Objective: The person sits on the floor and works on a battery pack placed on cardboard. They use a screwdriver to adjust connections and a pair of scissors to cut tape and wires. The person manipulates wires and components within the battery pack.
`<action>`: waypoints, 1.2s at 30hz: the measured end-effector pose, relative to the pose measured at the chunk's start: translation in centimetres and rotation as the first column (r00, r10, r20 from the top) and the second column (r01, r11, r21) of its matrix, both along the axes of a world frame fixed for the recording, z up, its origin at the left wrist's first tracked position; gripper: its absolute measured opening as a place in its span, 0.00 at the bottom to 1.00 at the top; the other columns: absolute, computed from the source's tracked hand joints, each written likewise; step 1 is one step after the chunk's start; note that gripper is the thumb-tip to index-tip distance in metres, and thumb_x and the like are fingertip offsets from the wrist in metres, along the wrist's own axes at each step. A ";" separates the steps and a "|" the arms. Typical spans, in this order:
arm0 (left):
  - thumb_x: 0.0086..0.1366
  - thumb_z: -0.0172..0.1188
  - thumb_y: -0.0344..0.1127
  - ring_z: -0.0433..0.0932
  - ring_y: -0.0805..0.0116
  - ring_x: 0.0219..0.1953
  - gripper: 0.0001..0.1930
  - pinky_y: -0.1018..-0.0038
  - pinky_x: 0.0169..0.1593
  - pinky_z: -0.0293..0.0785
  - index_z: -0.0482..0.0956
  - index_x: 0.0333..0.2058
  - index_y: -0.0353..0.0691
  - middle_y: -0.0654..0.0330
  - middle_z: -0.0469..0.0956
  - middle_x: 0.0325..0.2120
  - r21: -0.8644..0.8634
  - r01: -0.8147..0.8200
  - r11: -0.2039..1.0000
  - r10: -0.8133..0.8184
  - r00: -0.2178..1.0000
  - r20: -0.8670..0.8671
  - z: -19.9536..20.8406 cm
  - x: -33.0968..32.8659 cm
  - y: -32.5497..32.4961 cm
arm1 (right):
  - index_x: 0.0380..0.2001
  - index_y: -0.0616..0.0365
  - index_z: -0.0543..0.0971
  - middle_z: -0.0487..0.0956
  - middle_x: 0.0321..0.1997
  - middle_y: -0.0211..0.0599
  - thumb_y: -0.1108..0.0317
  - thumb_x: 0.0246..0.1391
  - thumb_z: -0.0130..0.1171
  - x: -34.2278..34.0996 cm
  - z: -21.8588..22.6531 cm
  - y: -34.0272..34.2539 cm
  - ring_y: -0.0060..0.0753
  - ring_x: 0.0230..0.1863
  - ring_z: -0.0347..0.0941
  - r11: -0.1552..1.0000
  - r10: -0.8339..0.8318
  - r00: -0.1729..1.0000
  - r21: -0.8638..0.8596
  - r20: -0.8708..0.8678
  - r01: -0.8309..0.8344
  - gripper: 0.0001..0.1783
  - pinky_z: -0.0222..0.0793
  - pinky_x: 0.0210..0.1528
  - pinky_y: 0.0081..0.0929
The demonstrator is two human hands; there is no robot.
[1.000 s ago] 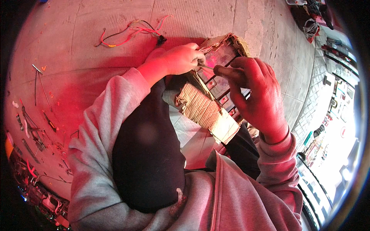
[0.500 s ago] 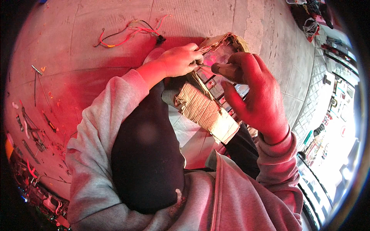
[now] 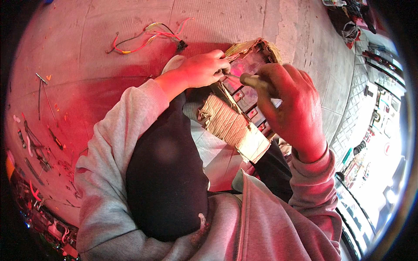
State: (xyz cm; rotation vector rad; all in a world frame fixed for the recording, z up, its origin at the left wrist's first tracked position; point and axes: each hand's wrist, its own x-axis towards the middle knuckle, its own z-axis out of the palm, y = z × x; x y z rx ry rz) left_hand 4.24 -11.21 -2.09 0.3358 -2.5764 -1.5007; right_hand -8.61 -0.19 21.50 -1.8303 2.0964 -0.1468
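My right hand [image 3: 291, 100] is wrapped around the handle of a screwdriver [image 3: 249, 79], whose thin shaft points left toward my other hand. At the shaft's end my left hand [image 3: 204, 69] is closed on the edge of a torn cardboard-covered block [image 3: 237, 126]; its fingertips are partly hidden. The cardboard is ripped open along the top. Inside show a pinkish, shiny surface [image 3: 246, 65] and a row of small dark-framed squares. The block lies between my legs, tilted. Exactly what the screwdriver tip touches cannot be made out.
On the floor beyond my left hand lies a bundle of red and black wires [image 3: 150, 37] with a black connector. Loose tools [image 3: 39, 152] and thin rods [image 3: 45, 95] are scattered at far left. A brightly lit glass display case [image 3: 374, 161] runs along the right.
My right hand has turned slightly and its fingers have closed in around the screwdriver handle, uncovering more of the small squares. My left hand stays nearly in place.
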 end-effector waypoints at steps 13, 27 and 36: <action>0.59 0.63 0.37 0.78 0.49 0.42 0.09 0.57 0.42 0.75 0.78 0.39 0.47 0.54 0.72 0.40 0.007 0.023 1.000 -0.023 0.999 0.025 0.2 0.1 -0.2 | 0.41 0.57 0.76 0.78 0.29 0.39 0.73 0.46 0.65 0.1 -0.4 0.1 0.50 0.32 0.75 0.979 0.061 0.998 -0.194 0.030 -0.055 0.17 0.69 0.40 0.39; 0.59 0.63 0.35 0.77 0.50 0.41 0.09 0.60 0.43 0.74 0.78 0.40 0.46 0.54 0.72 0.40 0.025 0.023 0.999 -0.023 1.000 -0.013 0.4 0.1 -0.2 | 0.40 0.57 0.72 0.78 0.30 0.42 0.64 0.47 0.68 -0.5 -0.4 0.3 0.52 0.32 0.75 0.998 -0.045 0.999 0.047 -0.024 0.046 0.20 0.68 0.40 0.43; 0.60 0.63 0.33 0.77 0.53 0.41 0.10 0.62 0.43 0.75 0.78 0.41 0.46 0.55 0.72 0.40 0.025 0.031 0.999 -0.030 0.998 -0.054 0.1 0.1 -0.2 | 0.38 0.57 0.70 0.78 0.33 0.42 0.63 0.47 0.67 0.1 -0.3 0.2 0.51 0.33 0.77 0.987 -0.130 0.991 0.093 0.005 0.129 0.19 0.71 0.35 0.44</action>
